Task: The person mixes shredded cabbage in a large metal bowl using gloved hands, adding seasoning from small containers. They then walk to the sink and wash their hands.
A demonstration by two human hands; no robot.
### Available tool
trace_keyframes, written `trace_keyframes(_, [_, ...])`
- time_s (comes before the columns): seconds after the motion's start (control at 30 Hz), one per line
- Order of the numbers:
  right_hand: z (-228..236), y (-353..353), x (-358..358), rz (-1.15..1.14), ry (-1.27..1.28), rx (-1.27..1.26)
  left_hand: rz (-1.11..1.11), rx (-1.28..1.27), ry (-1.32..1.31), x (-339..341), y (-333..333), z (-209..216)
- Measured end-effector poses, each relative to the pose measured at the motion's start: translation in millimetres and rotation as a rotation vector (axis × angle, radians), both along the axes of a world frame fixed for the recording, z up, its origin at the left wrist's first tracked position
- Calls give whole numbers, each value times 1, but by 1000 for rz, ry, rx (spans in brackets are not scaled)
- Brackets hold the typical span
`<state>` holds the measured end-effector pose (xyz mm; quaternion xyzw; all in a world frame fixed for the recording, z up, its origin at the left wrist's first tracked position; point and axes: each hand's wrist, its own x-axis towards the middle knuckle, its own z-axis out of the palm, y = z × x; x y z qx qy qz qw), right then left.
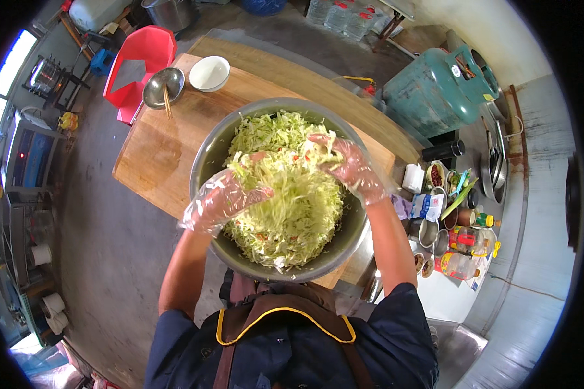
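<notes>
On the board (149, 155), a wide metal basin (214, 146) is set, filled with shredded cabbage (285, 243) that is flecked with small red bits. Both hands are covered by clear plastic gloves and are placed over the heap, inside the rim. The left hand (222, 196) is curved at the near left, its digits spread well apart, with cabbage seen between them; it is not clenched. By the right hand (353, 167), at the far right of the heap, a loose bunch of shreds is grasped between the bent fingers. Between the hands, the middle of the heap is blurred, so single shreds there cannot be made out.

At the far left of the board, a small metal bowl (154, 93) is seen with chopsticks (167, 104) laid in it, and a white bowl (209, 73) is placed just beside it on the right. Beyond that corner, a red chair (156, 48) is stood on the floor. To the far right, a green gas cylinder (422, 94) is seen; nearer on the right, bottles (461, 266) and small containers are crowded together. A brown apron (285, 314) edged in yellow is worn.
</notes>
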<state>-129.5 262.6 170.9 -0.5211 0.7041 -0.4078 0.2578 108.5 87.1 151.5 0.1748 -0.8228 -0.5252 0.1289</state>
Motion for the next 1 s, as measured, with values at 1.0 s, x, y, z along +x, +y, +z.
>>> trace_keyframes(1.0, [-56, 1, 11, 193, -509, 339, 272, 698, 38, 5, 40, -36])
